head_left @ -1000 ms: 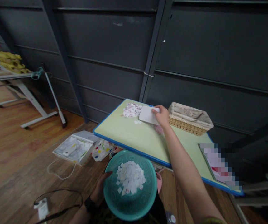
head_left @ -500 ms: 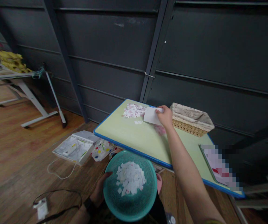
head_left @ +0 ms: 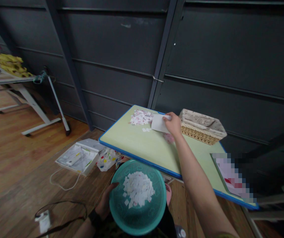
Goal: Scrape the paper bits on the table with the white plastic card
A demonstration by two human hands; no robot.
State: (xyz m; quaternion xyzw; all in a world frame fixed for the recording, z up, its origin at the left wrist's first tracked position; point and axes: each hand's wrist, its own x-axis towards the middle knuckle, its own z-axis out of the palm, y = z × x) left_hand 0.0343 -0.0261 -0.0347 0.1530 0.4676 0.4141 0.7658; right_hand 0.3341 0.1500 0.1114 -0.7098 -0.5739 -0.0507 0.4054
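My right hand point(head_left: 173, 124) grips a white sheet of paper point(head_left: 158, 123) over the pale green table point(head_left: 134, 142). The sheet's left edge is beside a heap of small paper pieces point(head_left: 141, 117), some white and some pinkish. A few white scraps point(head_left: 146, 130) lie just in front of that heap, and a pink patch point(head_left: 168, 137) shows below my right hand. My left hand point(head_left: 106, 201) is closed on the rim of a teal plastic basket point(head_left: 138, 224), thumb over the edge. Inside it sits a pile of cut paper pieces point(head_left: 139, 188).
A cloth-lined wicker basket point(head_left: 198, 134) stands at the table's back right. A pixelated flat item point(head_left: 231, 178) lies at the right end. On the floor at left are a white box point(head_left: 76, 158), a spotted plastic bag point(head_left: 106, 159) and cables with a white adapter point(head_left: 44, 222). A dark panelled wall point(head_left: 112, 43) rises behind.
My right hand and the sheet have shifted very slightly left. My left hand and the teal basket stay in place.
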